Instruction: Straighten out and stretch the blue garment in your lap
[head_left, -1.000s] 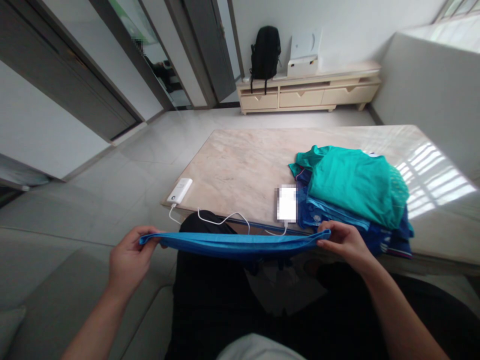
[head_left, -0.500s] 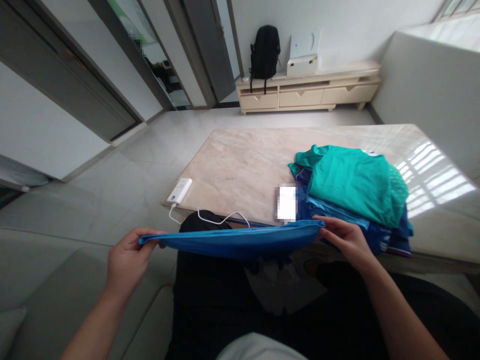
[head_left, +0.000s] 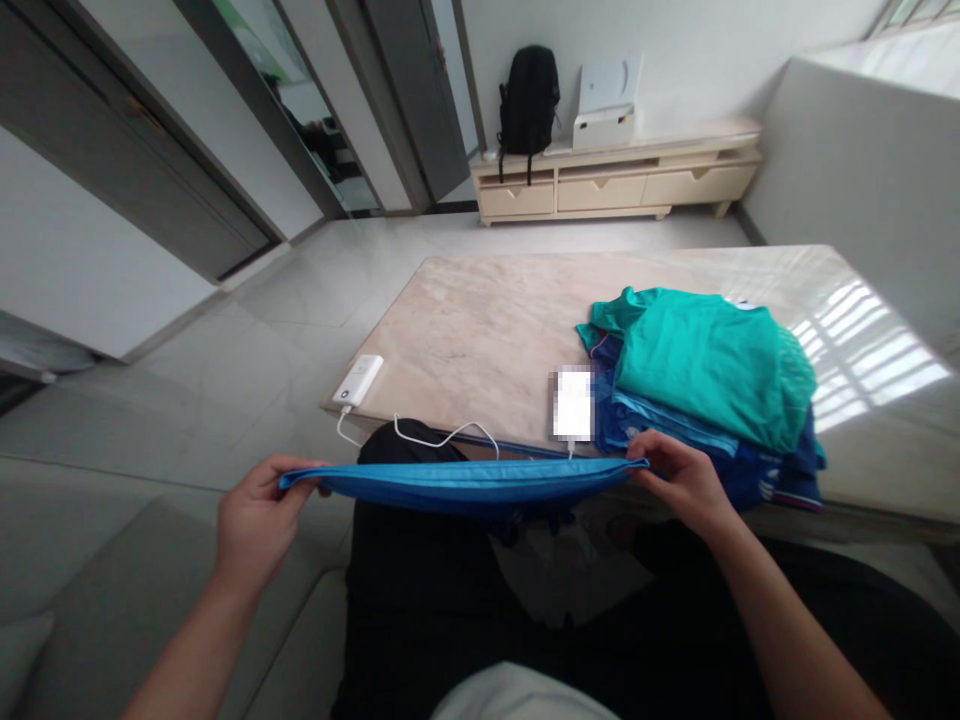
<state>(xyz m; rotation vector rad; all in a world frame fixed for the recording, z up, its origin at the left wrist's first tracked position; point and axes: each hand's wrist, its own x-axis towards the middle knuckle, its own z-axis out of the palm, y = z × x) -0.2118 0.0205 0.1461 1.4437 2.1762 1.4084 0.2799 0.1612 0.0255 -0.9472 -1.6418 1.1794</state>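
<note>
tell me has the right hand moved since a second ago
Yes, slightly. The right hand has shifted left and up, toward the phone at the table edge.

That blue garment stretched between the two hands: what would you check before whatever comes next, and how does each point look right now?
1. Left hand grips one end of the blue garment: ok.
2. Right hand pinches the other end: ok.
3. Garment held taut and level, above the lap: ok.
4. Bare space on the table beside the pile of clothes: ok.
5. White cable hangs just behind the garment; touching it or not: cannot tell.
</note>
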